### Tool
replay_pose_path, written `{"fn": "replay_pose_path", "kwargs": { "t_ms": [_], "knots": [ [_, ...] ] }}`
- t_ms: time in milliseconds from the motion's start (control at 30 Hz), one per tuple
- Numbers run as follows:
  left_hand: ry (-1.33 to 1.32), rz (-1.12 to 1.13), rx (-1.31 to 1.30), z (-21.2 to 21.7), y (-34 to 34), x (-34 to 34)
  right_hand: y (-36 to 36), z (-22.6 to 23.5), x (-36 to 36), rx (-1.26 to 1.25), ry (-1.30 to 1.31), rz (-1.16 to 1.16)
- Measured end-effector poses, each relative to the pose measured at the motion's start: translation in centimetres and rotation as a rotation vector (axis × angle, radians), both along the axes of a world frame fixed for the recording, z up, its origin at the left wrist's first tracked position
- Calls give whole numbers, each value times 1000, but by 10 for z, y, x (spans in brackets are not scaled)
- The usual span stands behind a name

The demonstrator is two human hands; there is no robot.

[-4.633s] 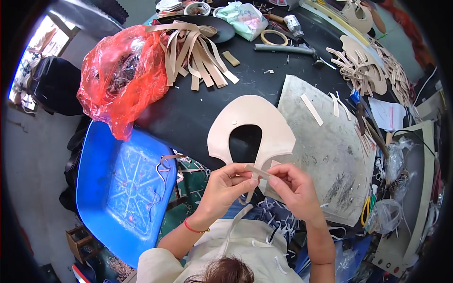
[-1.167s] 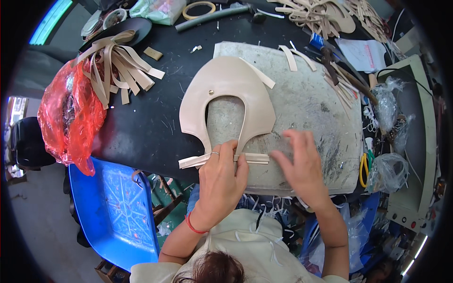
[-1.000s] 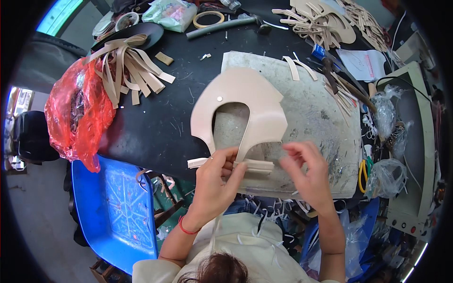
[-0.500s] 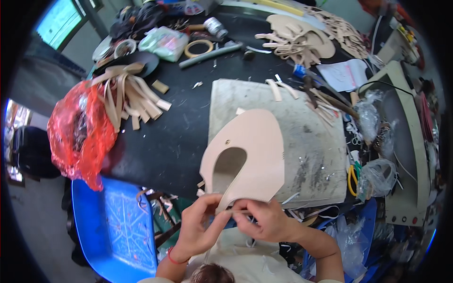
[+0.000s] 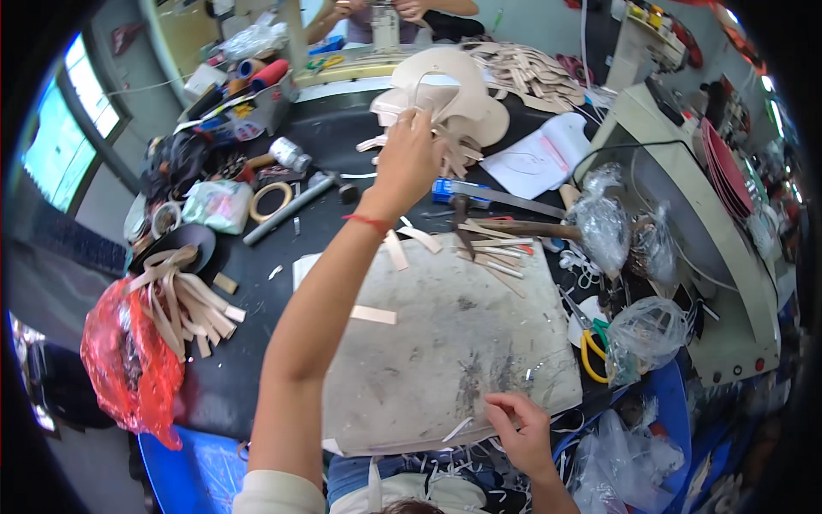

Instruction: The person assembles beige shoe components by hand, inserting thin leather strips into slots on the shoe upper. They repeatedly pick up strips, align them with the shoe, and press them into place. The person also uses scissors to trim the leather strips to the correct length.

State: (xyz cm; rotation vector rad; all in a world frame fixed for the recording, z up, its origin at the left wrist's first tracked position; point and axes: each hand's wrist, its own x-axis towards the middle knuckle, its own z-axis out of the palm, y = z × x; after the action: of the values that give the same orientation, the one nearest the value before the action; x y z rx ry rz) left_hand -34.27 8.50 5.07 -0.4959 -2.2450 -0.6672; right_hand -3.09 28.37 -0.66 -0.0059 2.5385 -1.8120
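Note:
My left hand (image 5: 409,154), a red band on its wrist, is stretched far across the table. Its fingers are closed on the near edge of a beige leather-like panel (image 5: 467,81) with a curved cutout, over a pile of similar pieces and strips. My right hand (image 5: 520,428) rests at the near edge of a stained pale work board (image 5: 428,343), thumb and forefinger apart, with nothing visible in it. Short beige strips (image 5: 374,315) lie on the board. A hammer (image 5: 514,229) lies across the board's far right corner, beside more thin strips.
Yellow-handled scissors (image 5: 592,353) and clear plastic bags (image 5: 648,330) lie at the right. A red bag (image 5: 128,360) and beige strips (image 5: 184,300) sit at the left, above a blue tub (image 5: 193,467). Another person's hands (image 5: 413,8) are at a machine beyond the table.
The panel has gone from between both hands near me to the far pile, with my left hand reaching out. My right hand has let go and moved right. The view has shifted.

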Motion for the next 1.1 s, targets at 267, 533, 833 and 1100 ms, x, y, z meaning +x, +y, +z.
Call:
{"fn": "replay_pose_path", "kwargs": {
  "t_ms": [267, 533, 833, 1100],
  "knots": [
    [-412, -230, -255, -75, -45, 81, 51, 9, -137, 556, 449, 7],
    [-550, -230, -489, -85, -48, 83, 21, -38, -194, 994, 698, 246],
    [-523, -278, -294, -66, -59, 149, 21, -31, -194, 842, 720, 241],
    [-550, -276, -111, -43, -80, 215, 25, -23, -170, 878, 639, 274]
  ]
}}
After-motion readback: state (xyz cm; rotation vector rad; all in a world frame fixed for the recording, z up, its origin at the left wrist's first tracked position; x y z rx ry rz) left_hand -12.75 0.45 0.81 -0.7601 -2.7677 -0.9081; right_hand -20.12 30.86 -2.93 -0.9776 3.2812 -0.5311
